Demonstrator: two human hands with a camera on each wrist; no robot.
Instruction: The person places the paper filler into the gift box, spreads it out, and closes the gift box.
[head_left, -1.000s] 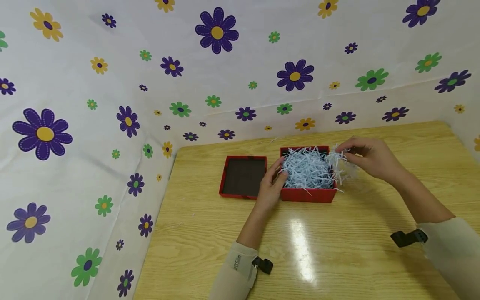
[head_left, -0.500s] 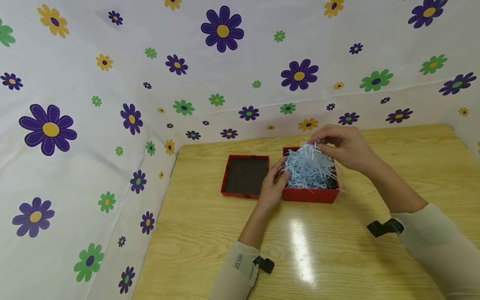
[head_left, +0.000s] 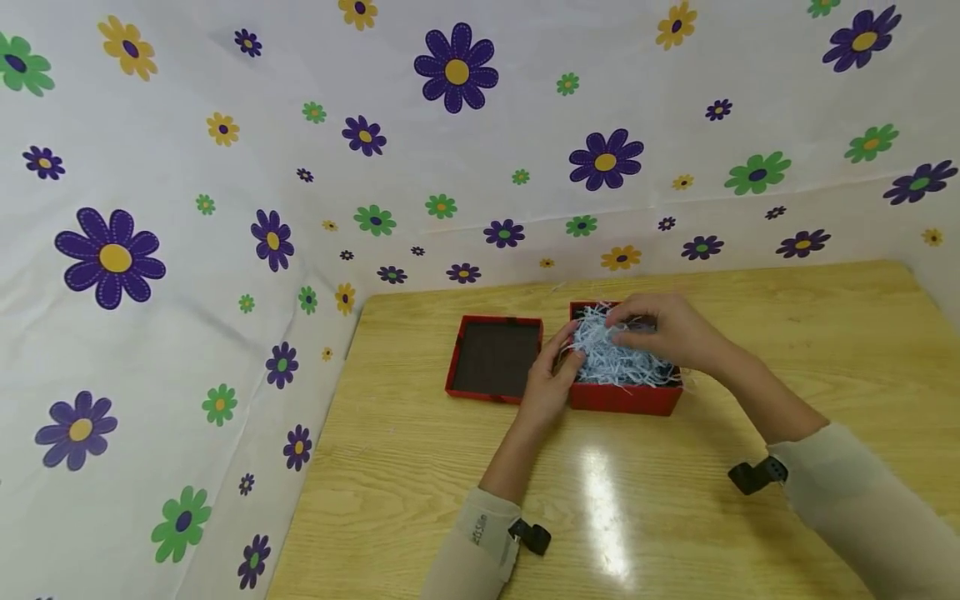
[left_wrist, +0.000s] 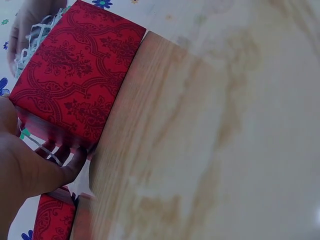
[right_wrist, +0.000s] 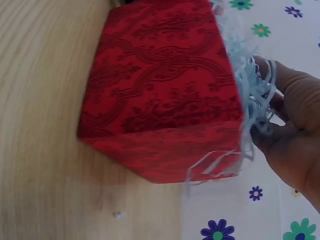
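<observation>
A red box (head_left: 626, 400) with a dark damask pattern stands on the table, filled with pale blue shredded paper (head_left: 618, 367). My left hand (head_left: 546, 387) holds the box at its left side; in the left wrist view its bent fingers (left_wrist: 75, 162) lie against that wall. Over the box my right hand (head_left: 671, 333) reaches into the paper with bent fingers. In the right wrist view, shreds (right_wrist: 257, 95) lie between its thumb and fingers, and some strands hang over the box's edge. The hands partly cover the box's left and back right rims.
A shallow red lid (head_left: 495, 358) with a dark inside lies open side up just left of the box. The wooden table (head_left: 420, 483) meets a white flower-printed backdrop (head_left: 510, 108) behind and at the left. A tiny paper scrap (right_wrist: 118, 215) lies by the box.
My right hand has carried a tuft of shredded paper from beyond the box's right rim to over the box, then lowered it leftward onto the heap. The left hand stays at the box's side.
</observation>
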